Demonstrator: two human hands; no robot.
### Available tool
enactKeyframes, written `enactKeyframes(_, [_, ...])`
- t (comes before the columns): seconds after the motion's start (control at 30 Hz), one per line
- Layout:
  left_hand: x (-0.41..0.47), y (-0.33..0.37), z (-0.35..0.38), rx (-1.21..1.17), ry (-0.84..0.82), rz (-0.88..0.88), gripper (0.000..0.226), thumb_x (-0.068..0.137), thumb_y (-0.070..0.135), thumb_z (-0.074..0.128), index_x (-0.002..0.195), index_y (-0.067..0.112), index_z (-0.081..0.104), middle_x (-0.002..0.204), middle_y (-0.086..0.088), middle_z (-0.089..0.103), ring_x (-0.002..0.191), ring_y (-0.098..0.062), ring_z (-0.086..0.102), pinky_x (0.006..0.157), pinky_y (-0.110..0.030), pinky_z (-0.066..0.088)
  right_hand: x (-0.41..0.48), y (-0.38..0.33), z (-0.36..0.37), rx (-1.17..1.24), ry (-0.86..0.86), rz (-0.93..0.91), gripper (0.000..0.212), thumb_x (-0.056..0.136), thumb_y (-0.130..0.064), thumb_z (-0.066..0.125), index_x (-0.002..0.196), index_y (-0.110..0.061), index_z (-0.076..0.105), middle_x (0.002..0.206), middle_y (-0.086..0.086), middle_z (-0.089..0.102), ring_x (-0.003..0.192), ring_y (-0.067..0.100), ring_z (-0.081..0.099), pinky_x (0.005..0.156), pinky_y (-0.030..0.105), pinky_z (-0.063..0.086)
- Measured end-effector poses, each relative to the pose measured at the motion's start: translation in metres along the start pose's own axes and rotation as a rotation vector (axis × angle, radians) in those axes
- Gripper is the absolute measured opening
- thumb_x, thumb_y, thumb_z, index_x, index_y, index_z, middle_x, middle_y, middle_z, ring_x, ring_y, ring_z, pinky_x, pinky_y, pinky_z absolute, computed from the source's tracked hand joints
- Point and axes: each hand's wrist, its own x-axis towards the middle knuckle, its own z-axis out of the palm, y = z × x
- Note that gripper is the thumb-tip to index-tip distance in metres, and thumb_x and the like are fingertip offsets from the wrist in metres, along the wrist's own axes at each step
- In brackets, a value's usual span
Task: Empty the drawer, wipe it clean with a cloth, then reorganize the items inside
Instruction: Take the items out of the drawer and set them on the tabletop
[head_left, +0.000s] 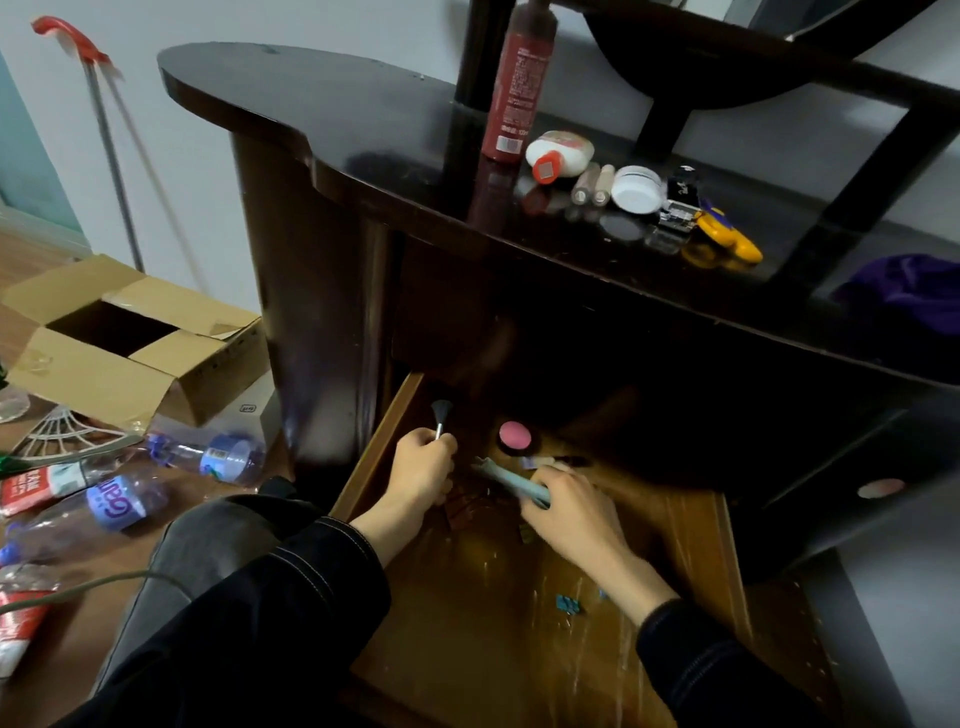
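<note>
While the left hand (423, 462) clamps its fingers on a small brush (441, 414) and the right hand (566, 512) on a pale tube (511, 480) inside the open drawer (483, 670), lifting both may strike the overhanging surface (363, 130).

Under the tabletop (337, 114): open drawer (467, 665). Inside, left hand (421, 467) with a brush (441, 413) at the left rear, compact (515, 436) to its right, right hand (566, 504) with a tube (511, 480) just in front of that, small clips (569, 604) nearer the front. Up top: standing bottle (514, 83), jar (638, 188) to its right, cloth (904, 296) far right. On the floor, left side: cardboard box (130, 353), plastic bottles (208, 457) in front.
</note>
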Motion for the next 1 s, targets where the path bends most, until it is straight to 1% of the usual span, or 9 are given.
enactKeyframes(0.1, [-0.011,0.000,0.003,0.079,-0.089,0.013,0.011,0.096,0.012,0.051,0.089,0.007,0.057,0.061,-0.002,0.045,0.041,-0.012,0.042,0.038,-0.021,0.031,-0.039,0.012,-0.022,0.126,-0.022,0.108,0.021,0.090,-0.046,0.065,0.077,-0.034,0.053,0.066,-0.009,0.058,0.048,0.005,0.051,0.040,0.017,0.032])
enactKeyframes(0.23, [-0.038,0.008,0.005,0.122,-0.275,0.128,0.022,0.104,0.015,0.045,0.096,-0.001,0.057,0.057,-0.003,0.042,0.038,-0.014,0.041,0.036,-0.023,0.030,-0.086,0.018,-0.067,0.146,0.036,0.116,0.022,0.092,-0.047,0.062,0.078,-0.033,0.053,0.066,-0.006,0.062,0.053,0.007,0.061,0.048,0.026,0.048])
enactKeyframes(0.33, [-0.071,0.029,0.008,0.118,-0.448,0.289,0.029,0.108,0.023,0.042,0.089,0.008,0.058,0.062,-0.008,0.043,0.042,-0.017,0.038,0.039,-0.025,0.029,-0.111,0.014,-0.117,0.186,0.126,0.055,0.023,0.092,-0.047,0.062,0.077,-0.031,0.053,0.065,-0.003,0.058,0.056,0.010,0.058,0.046,0.023,0.039])
enactKeyframes(0.43, [-0.107,0.073,0.015,0.114,-0.487,0.547,0.034,0.107,0.030,0.042,0.090,0.009,0.062,0.057,-0.003,0.043,0.041,-0.014,0.035,0.037,-0.022,0.031,-0.123,0.006,-0.174,0.463,0.182,0.005,0.020,0.091,-0.042,0.066,0.080,-0.026,0.062,0.068,0.003,0.065,0.060,0.017,0.063,0.054,0.033,0.048])
enactKeyframes(0.57, [-0.135,0.153,0.027,-0.015,-0.454,0.751,0.036,0.106,0.028,0.045,0.080,0.008,0.061,0.049,0.004,0.036,0.037,-0.009,0.028,0.037,-0.018,0.024,-0.118,-0.003,-0.236,0.775,0.291,-0.050,0.024,0.094,-0.027,0.069,0.079,-0.009,0.065,0.061,0.008,0.067,0.057,0.020,0.063,0.061,0.029,0.049])
enactKeyframes(0.7, [-0.123,0.230,0.056,-0.093,-0.386,0.746,0.036,0.102,0.023,0.048,0.072,0.007,0.061,0.042,0.005,0.036,0.033,-0.007,0.027,0.036,-0.016,0.023,-0.093,-0.006,-0.276,0.829,0.433,0.007,0.027,0.094,-0.025,0.068,0.079,-0.003,0.064,0.058,0.007,0.065,0.054,0.014,0.059,0.057,0.020,0.047])
enactKeyframes(0.87, [-0.081,0.270,0.083,0.278,-0.262,0.794,0.043,0.102,0.025,0.046,0.079,-0.009,0.058,0.054,-0.001,0.045,0.048,-0.015,0.041,0.060,-0.035,0.039,-0.055,0.007,-0.303,0.806,0.467,0.100,0.029,0.093,-0.031,0.067,0.080,-0.005,0.066,0.060,0.007,0.067,0.055,0.014,0.060,0.062,0.027,0.050])
enactKeyframes(0.93, [-0.065,0.275,0.085,0.241,-0.339,0.679,0.036,0.101,0.018,0.045,0.075,-0.004,0.057,0.050,-0.002,0.041,0.037,-0.010,0.035,0.046,-0.026,0.036,-0.038,0.020,-0.307,0.808,0.459,0.169,0.028,0.093,-0.031,0.066,0.081,-0.006,0.066,0.060,0.008,0.068,0.052,0.011,0.059,0.059,0.027,0.050])
enactKeyframes(1.0, [-0.058,0.277,0.085,0.162,-0.412,0.574,0.030,0.101,0.015,0.045,0.077,0.001,0.057,0.044,0.001,0.036,0.031,-0.008,0.027,0.036,-0.016,0.022,-0.018,0.032,-0.307,0.832,0.461,0.254,0.026,0.094,-0.030,0.064,0.086,-0.005,0.067,0.061,0.008,0.068,0.046,0.008,0.056,0.045,0.023,0.043])
